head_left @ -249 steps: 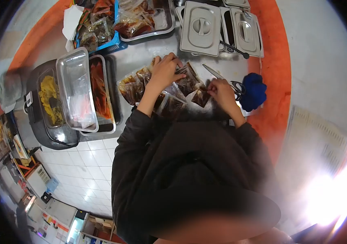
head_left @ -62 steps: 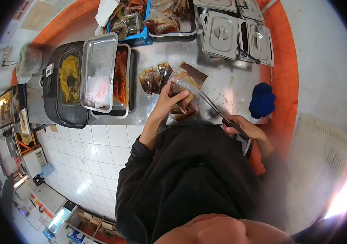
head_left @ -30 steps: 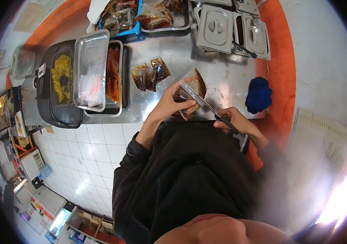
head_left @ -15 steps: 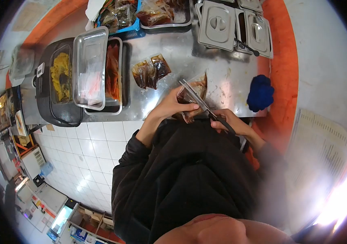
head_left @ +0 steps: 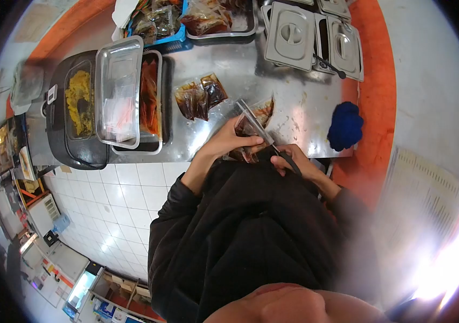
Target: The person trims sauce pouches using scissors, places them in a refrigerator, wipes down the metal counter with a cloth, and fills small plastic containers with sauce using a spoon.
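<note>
My left hand [head_left: 232, 139] pinches a clear plastic packet [head_left: 264, 112] with dark brown contents near the table's front edge, thumb on top. Black-handled scissors [head_left: 256, 123] are in my right hand [head_left: 294, 160], its fingers around the handles. Their metal blades lie together slantwise across the packet, tips pointing up and left. Part of the packet is hidden under the blades and my left fingers. Just beyond my left hand, brown sauce-filled packets [head_left: 192, 100] lie on the metal table [head_left: 299, 116].
A dark blue cloth bundle [head_left: 345, 126] sits at the right. Lidded steel pans [head_left: 289, 35] stand at the back right. Farther back are a blue basket [head_left: 173, 44] and a steel tray [head_left: 221, 35] with packets. To the left, a clear-lidded tray [head_left: 119, 91] adjoins a black container [head_left: 81, 153] with yellow food.
The scissor blades, slightly apart before, have come together across the packet. My right hand has shifted a little to the left. My left hand keeps its hold.
</note>
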Demonstrator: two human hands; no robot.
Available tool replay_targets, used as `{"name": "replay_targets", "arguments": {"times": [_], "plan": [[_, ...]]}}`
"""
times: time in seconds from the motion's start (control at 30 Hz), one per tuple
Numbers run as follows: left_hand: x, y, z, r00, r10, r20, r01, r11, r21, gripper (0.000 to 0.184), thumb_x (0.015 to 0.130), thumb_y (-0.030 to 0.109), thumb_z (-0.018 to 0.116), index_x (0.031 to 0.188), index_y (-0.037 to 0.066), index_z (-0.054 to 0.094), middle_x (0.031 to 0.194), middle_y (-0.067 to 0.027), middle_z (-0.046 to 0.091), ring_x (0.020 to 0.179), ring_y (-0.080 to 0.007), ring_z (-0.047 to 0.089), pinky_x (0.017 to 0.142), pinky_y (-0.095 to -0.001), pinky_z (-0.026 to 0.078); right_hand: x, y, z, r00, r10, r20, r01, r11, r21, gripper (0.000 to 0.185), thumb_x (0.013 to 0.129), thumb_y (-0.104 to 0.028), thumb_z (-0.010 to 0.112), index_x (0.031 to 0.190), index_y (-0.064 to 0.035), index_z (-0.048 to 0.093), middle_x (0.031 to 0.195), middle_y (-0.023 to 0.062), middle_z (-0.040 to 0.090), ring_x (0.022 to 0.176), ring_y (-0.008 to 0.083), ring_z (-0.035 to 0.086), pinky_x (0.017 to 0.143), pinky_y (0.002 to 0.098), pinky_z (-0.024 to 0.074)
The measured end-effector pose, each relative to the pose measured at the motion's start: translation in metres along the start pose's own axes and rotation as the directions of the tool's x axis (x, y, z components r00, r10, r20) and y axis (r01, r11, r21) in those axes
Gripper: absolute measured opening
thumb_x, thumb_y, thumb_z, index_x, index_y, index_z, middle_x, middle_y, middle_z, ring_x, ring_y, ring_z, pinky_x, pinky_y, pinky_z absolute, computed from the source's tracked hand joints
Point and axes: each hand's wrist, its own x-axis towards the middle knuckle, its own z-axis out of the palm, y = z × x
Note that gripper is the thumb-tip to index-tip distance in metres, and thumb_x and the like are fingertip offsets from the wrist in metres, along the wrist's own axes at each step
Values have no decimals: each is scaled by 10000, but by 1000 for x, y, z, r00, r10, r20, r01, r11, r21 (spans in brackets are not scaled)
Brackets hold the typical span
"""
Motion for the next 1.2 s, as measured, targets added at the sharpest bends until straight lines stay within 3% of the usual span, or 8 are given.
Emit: {"name": "replay_targets", "arguments": {"times": [0.57, 0.63, 0.67, 0.73, 0.9, 1.0, 1.13, 1.2], "plan": [[7, 12, 2, 959, -226, 172, 229, 973, 0, 519, 788, 140, 729, 1218, 4, 471, 837, -33, 634, 696, -100, 600, 525, -269, 544, 30, -2, -9, 993, -113, 44, 106, 983, 147, 443, 857, -442, 626, 712, -39, 515, 598, 12, 484, 540, 113, 505, 511, 239, 398], [11, 10, 0, 894, -411, 181, 416, 909, 10, 658, 754, 153, 756, 1310, 19, 431, 1086, -78, 613, 988, -151, 562, 948, -334, 420, 34, -4, -12, 998, 35, 58, -40, 995, 93, 436, 858, -429, 631, 752, -12, 558, 650, 24, 547, 589, 102, 535, 542, 228, 411], [12, 5, 0, 893, -413, 181, 418, 908, 8, 658, 754, 153, 756, 1310, 19, 431, 1086, -78, 613, 988, -151, 562, 948, -334, 420, 37, -4, -11, 998, 37, 59, -42, 995, 95, 436, 858, -429, 631, 752, -12, 558, 650, 24, 547, 589, 102, 535, 542, 228, 411], [17, -6, 5, 903, -331, 272, 296, 941, 165, 744, 737, 143, 760, 1368, 39, 379, 1221, -104, 548, 1109, -184, 513, 1020, -355, 359, 44, -2, -9, 990, -91, -112, 110, 977, 182, 449, 837, -395, 668, 975, 31, 638, 735, 19, 597, 653, 83, 548, 583, 221, 427], [18, 2, 4, 981, -38, 191, 17, 994, 107, 833, 763, 73, 733, 1438, 60, 245, 1337, -124, 415, 1153, -187, 468, 943, -326, 452, 45, -17, -18, 964, -61, -257, 92, 990, 108, 320, 802, -249, 726, 942, 27, 643, 745, 6, 607, 655, 72, 545, 606, 207, 433], [16, 6, 1, 974, 95, 205, -82, 994, -69, 923, 773, 102, 734, 1471, 77, 132, 1454, -108, 280, 1305, -182, 314, 1055, -315, 305, 44, -29, -32, 949, -131, -287, 161, 983, 84, 254, 788, -183, 734, 901, 24, 641, 728, -6, 602, 646, 56, 537, 602, 197, 429], [14, -19, -4, 981, 117, 157, -127, 990, 55, 797, 793, 129, 722, 1434, 53, 254, 1383, -103, 411, 1241, -172, 413, 1015, -310, 354, 40, -54, -42, 941, -206, -270, 229, 972, 59, 180, 791, -144, 720, 838, -1, 621, 710, -20, 595, 645, 34, 525, 584, 192, 414], [9, -23, -9, 971, -114, 209, 46, 950, 307, 590, 822, 130, 694, 1330, 19, 416, 1214, -89, 570, 1107, -154, 529, 953, -302, 406, 39, -68, -47, 910, -284, -303, 291, 956, -21, 170, 783, -143, 728, 818, -21, 614, 710, -21, 587, 638, 37, 523, 569, 192, 407]]}}
